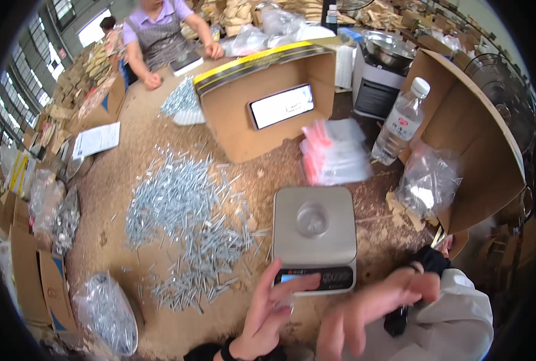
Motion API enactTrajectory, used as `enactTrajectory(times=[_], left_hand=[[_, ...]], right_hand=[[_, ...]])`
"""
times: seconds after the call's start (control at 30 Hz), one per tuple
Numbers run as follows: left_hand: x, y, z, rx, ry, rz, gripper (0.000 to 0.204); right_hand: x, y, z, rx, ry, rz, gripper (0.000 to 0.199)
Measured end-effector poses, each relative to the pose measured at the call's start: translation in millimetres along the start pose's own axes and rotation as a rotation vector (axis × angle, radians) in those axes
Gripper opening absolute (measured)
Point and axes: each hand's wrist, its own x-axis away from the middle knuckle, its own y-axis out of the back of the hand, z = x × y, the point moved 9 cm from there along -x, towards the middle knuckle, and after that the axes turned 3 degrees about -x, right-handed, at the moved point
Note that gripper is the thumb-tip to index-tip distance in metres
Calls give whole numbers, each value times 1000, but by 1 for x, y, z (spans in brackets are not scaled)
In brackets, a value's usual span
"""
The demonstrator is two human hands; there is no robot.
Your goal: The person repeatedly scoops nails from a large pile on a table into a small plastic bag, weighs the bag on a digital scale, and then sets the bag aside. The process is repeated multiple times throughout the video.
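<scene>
A grey digital scale lies in front of me, with a small round clear cup on its plate. My left hand is at the scale's front edge, one finger across its display panel. Its other fingers curl around a small clear, shiny bit that I cannot make out. To the right, my right hand is smeared by motion, fingers apart, with nothing visible in it. A wide heap of thin silver screws spreads over the table left of the scale. Clear bags with red edges lie behind the scale.
A cardboard box holding a phone stands behind the heap. At right are a water bottle, crumpled plastic and another carton. A bagged container of screws sits front left; a person works across the table.
</scene>
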Motion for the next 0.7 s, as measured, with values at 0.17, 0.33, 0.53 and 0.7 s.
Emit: enactTrajectory(times=[0.17, 0.33, 0.53, 0.7], left_hand=[[3, -11, -4, -111, 77, 94, 75], [7, -11, 4, -321, 102, 155, 70], [4, -11, -2, -309, 124, 180, 79], [-2, -15, -15, -779, -25, 221, 73]], right_hand=[[1, -14, -11, -326, -111, -99, 104], [2, -3, 16, -289, 185, 9, 105], [-3, 2, -1, -346, -142, -212, 108], [7, 7, 13, -488, 146, -154, 110]])
